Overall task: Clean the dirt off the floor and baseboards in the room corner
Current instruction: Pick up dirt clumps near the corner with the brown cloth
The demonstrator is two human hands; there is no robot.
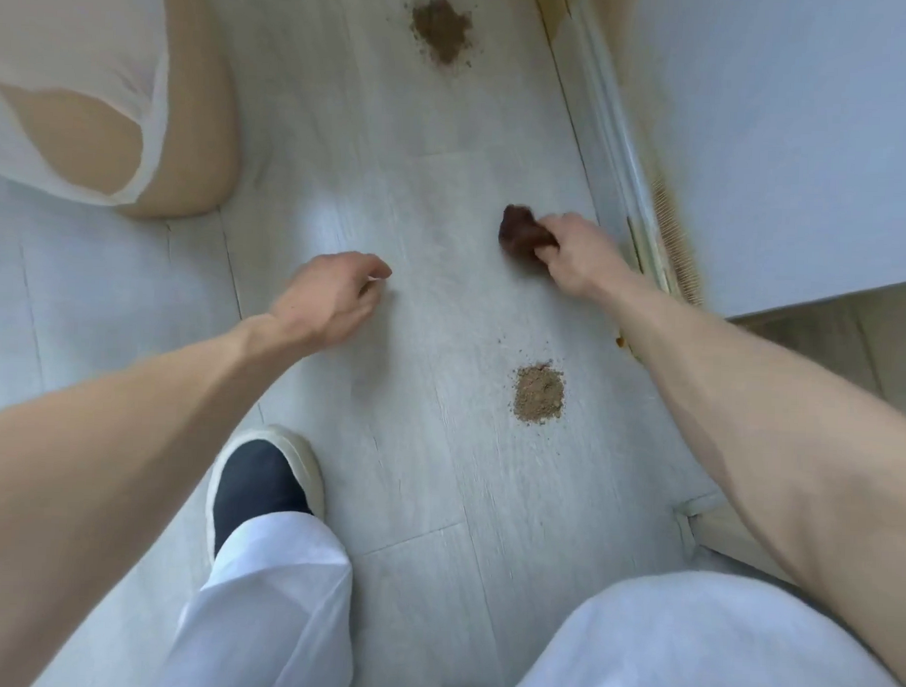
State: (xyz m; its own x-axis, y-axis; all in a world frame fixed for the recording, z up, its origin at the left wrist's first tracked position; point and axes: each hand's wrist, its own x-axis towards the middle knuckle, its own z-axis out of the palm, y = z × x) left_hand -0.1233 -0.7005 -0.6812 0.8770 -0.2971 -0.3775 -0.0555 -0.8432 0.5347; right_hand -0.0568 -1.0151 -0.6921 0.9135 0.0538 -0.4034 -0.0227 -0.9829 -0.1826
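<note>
My right hand point(572, 252) grips a brown cloth point(524, 232) on the floor point(419, 213) near the baseboard point(619, 159), left hand point(334, 295) loose and empty, so I'd sweep firmly toward the nearer dirt pile point(539, 395), gathering rather than scattering.

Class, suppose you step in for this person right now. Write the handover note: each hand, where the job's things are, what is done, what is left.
Right hand grips a dark brown cloth low over the floor, near the baseboard.
Left hand holds nothing, fingers loosely curled above the floor.
Far dirt pile and near dirt pile both lie unswept on the floor.
Brownish grime shows along the baseboard.
Done: nothing that can be seen. Left: both piles, then the baseboard.
</note>
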